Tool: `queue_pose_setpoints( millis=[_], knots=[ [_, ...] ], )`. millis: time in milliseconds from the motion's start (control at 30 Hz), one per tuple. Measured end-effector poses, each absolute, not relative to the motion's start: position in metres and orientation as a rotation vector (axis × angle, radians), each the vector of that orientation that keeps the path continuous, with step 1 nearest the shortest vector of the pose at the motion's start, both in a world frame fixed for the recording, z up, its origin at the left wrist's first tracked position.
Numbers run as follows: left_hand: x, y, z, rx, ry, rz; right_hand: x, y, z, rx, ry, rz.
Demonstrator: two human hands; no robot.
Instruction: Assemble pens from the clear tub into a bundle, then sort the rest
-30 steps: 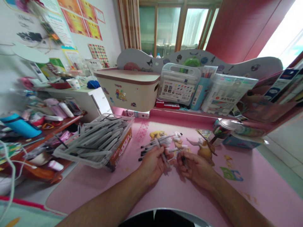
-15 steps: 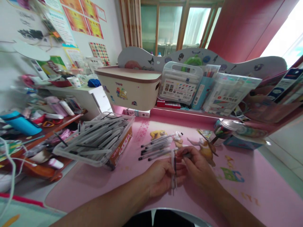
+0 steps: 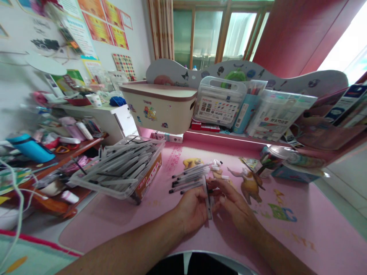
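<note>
Above the front part of the pink desk, my left hand (image 3: 190, 210) is closed on a few slim clear pens (image 3: 208, 208), held nearly upright. My right hand (image 3: 232, 204) is close against their right side, its fingers bent around the upper part. Something dark shows between those fingertips, too small to name. Just beyond my hands lies a loose row of clear pens with black tips (image 3: 189, 175). To the left stands a clear plastic box (image 3: 123, 194) heaped with many similar pens (image 3: 129, 164).
A small white piece (image 3: 216, 162) lies behind the pen row. On the shelf stand a lidded cream bin (image 3: 160, 114), a clear marker case (image 3: 220, 107) and another marker pack (image 3: 276, 118). At the right sits a tin (image 3: 278, 152). Cluttered shelves (image 3: 63, 156) fill the left.
My right hand has moved slightly left, and its fingers now reach against the held pens. The pens have tilted a little. The whole view has shifted slightly.
</note>
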State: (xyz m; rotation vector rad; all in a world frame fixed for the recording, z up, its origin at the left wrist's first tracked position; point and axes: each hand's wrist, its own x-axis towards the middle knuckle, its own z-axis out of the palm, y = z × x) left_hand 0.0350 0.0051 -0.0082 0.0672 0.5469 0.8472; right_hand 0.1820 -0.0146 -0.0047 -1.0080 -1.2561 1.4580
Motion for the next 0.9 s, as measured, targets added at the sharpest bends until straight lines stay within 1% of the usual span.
queue_pose_setpoints(
  millis=[100,200,333,433,533,633,767,900],
  knots=[
    [0.033,0.005,-0.006,0.091,0.645,0.831,0.186,-0.005,-0.007,-0.868,-0.975,1.532],
    [0.032,0.005,-0.003,0.198,0.802,0.838,0.193,0.005,-0.014,-0.768,-0.827,1.603],
    [0.030,-0.003,0.010,0.433,0.942,0.828,0.199,0.011,-0.021,-0.916,-0.842,1.551],
    [0.022,-0.017,0.037,0.694,0.869,0.757,0.200,0.009,-0.022,-1.086,-0.965,1.498],
    [0.003,-0.035,0.076,1.010,0.773,0.568,0.198,0.007,-0.020,-1.150,-1.026,1.495],
    [-0.026,-0.051,0.112,1.459,0.881,0.472,0.195,0.007,-0.015,-1.162,-1.053,1.509],
    [-0.075,-0.048,0.140,1.959,1.106,0.648,0.193,0.007,-0.013,-1.129,-1.006,1.522],
    [-0.132,-0.005,0.153,2.247,1.356,0.839,0.194,0.007,-0.019,-1.105,-1.039,1.579]
  ],
)
